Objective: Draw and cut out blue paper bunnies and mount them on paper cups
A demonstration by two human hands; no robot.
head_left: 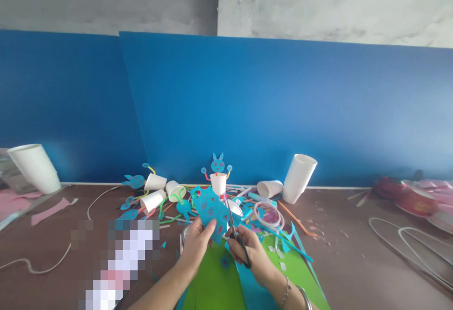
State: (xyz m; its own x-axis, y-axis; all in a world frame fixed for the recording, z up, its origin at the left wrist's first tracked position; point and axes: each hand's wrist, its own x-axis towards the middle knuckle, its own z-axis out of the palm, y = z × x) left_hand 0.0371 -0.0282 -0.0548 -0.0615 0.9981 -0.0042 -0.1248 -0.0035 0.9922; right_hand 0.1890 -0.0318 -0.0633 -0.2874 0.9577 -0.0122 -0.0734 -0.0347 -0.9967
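Nearest, one round blue piece [225, 263] lies cut on green paper [212, 284]. The left hand [197, 243] grips the blue sheet [208, 206], many drawn shapes uncut; the right hand [255, 249] holds scissors [247, 252] by it. Beyond — one rabbit figure [218, 165] stands assembled.

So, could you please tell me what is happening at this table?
A person's left hand holds a blue paper sheet with small drawn shapes. The right hand holds black-handled scissors, the blades at the sheet's edge. Bright green paper lies below the hands. Beyond them, an upright white paper cup carries a blue paper rabbit head; similar cups lie tipped over among coloured straws.
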